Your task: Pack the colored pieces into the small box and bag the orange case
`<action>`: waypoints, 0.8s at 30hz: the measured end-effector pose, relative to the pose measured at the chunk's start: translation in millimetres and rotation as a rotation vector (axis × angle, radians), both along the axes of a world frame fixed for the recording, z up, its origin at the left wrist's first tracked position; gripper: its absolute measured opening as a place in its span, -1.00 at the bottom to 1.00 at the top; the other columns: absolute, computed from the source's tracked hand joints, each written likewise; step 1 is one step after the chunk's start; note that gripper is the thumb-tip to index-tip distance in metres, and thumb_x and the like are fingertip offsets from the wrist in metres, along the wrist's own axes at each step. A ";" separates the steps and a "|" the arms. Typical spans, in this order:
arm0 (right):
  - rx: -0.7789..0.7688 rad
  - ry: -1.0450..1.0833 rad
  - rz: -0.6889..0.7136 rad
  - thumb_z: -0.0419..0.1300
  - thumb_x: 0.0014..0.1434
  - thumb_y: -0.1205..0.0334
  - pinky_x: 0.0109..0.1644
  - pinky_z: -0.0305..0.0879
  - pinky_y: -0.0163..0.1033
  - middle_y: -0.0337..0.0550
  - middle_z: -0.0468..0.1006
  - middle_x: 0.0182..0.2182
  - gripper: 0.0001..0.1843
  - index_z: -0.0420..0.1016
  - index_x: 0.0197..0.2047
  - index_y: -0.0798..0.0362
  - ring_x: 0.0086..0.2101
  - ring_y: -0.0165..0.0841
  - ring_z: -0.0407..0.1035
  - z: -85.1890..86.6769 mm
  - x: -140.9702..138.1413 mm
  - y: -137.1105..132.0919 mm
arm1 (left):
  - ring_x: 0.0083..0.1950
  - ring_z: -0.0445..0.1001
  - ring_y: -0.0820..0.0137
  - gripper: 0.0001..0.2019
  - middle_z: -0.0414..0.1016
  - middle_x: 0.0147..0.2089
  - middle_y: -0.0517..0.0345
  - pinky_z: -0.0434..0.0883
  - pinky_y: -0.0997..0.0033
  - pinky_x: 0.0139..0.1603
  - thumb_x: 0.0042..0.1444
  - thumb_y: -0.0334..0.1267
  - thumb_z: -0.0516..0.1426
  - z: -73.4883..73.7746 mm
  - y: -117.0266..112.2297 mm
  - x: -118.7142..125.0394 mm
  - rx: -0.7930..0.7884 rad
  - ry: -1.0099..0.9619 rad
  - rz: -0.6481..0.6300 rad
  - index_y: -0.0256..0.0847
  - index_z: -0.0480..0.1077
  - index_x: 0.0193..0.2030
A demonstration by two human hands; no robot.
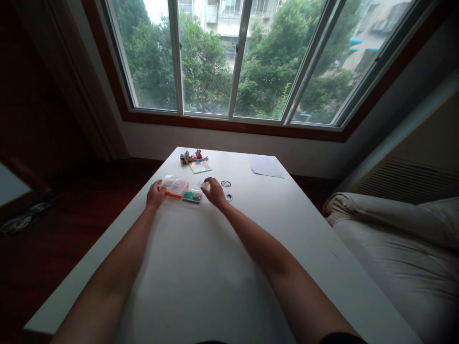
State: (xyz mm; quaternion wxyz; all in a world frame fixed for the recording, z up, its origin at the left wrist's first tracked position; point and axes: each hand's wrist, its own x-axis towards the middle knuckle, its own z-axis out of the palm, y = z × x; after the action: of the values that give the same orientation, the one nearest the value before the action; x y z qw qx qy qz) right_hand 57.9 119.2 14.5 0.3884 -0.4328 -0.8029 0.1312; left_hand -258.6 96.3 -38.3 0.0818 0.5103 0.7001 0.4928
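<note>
My left hand (156, 195) is closed on the left edge of a clear-lidded plastic box with an orange base (177, 188), which rests on the white table. Its contents are blurred by the lid. Touching or very near its right front corner is a small clear case (192, 196) with green and dark small pieces inside. My right hand (214, 192), just right of the case, pinches a small see-through plastic piece (202, 184). Whether that piece is a lid or a bag, I cannot tell.
Small colourful toy figures (187, 157) and a printed card (201, 166) lie toward the table's far left. White paper sheets (266, 166) are at the far right. Two round marks or rings (225, 184) are right of my hand. A sofa (390, 229) flanks the table.
</note>
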 end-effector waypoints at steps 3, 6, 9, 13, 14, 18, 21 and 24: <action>-0.105 0.045 -0.054 0.21 0.23 0.21 0.13 0.33 -0.05 -0.01 0.47 -0.01 -0.66 0.42 0.07 0.05 -0.02 -0.19 0.38 -14.1 -3.2 23.4 | 0.18 0.45 0.07 -0.50 0.41 0.20 -0.15 0.33 0.05 0.32 0.21 -0.03 0.12 -0.8 0.0 3.1 0.003 0.010 -0.007 -0.20 0.40 0.23; -0.215 0.022 0.037 0.19 0.25 0.24 0.19 0.30 -0.09 -0.05 0.48 0.04 -0.67 0.44 0.08 0.03 0.01 -0.23 0.39 -30.0 -13.3 31.8 | 0.21 0.42 0.08 -0.48 0.37 0.22 -0.15 0.30 0.09 0.36 0.19 -0.03 0.15 -0.8 -1.5 7.8 0.011 -0.023 -0.012 -0.20 0.38 0.24; -0.235 0.009 0.115 0.10 0.29 0.29 0.24 0.27 -0.10 -0.08 0.49 0.07 -0.68 0.46 0.10 0.01 0.05 -0.27 0.38 -37.9 -21.8 33.5 | 0.27 0.37 0.08 -0.44 0.32 0.25 -0.16 0.26 0.11 0.40 0.18 -0.02 0.17 0.0 -4.5 12.1 0.014 -0.002 -0.035 -0.21 0.33 0.28; -0.102 0.045 0.063 0.11 0.31 0.23 0.29 0.22 -0.07 0.01 0.44 0.13 -0.63 0.43 0.16 0.06 0.13 -0.24 0.33 -35.2 -20.1 26.4 | 0.33 0.30 0.08 -0.39 0.26 0.28 -0.13 0.20 0.14 0.45 0.13 -0.02 0.22 0.7 -7.2 14.9 0.019 0.056 -0.065 -0.19 0.31 0.29; -0.072 0.026 0.068 0.14 0.32 0.18 0.28 0.23 -0.06 0.04 0.43 0.13 -0.61 0.43 0.18 0.07 0.14 -0.22 0.32 -33.9 -17.8 21.7 | 0.34 0.29 0.08 -0.39 0.26 0.28 -0.13 0.19 0.14 0.45 0.13 -0.02 0.22 0.6 -7.2 15.0 0.019 0.061 -0.066 -0.19 0.31 0.29; 0.051 -0.169 0.167 0.28 0.26 -0.05 0.32 0.17 0.05 0.09 0.29 0.28 -0.43 0.39 0.26 -0.01 0.25 -0.10 0.20 -32.6 -8.5 -6.2 | 0.34 0.29 0.07 -0.40 0.28 0.27 -0.15 0.20 0.13 0.45 0.15 -0.02 0.21 -0.6 -5.0 14.3 0.019 0.072 -0.071 -0.21 0.31 0.29; 0.080 -0.288 0.204 0.32 0.20 -0.16 0.37 0.06 0.14 0.12 0.12 0.39 -0.26 0.32 0.34 -0.06 0.35 -0.02 0.03 -34.6 -6.7 -22.7 | 0.33 0.30 0.07 -0.39 0.29 0.26 -0.15 0.20 0.13 0.45 0.14 0.00 0.22 -1.2 -3.6 13.3 0.021 0.076 -0.071 -0.21 0.31 0.29; 0.037 -0.317 0.184 0.32 0.21 -0.12 0.39 0.03 0.16 0.11 0.08 0.41 -0.27 0.31 0.36 -0.07 0.38 -0.01 -0.02 -36.5 -9.6 -24.6 | 0.33 0.31 0.07 -0.38 0.29 0.26 -0.13 0.21 0.14 0.45 0.13 0.01 0.22 -0.7 -3.4 12.6 0.022 0.070 -0.072 -0.19 0.31 0.29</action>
State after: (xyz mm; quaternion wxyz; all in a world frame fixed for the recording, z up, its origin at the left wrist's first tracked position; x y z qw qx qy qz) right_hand 48.3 94.7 -22.0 0.2511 -0.3658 -0.8925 0.0814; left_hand -245.9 92.9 -38.9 0.0691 0.5532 0.6780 0.4790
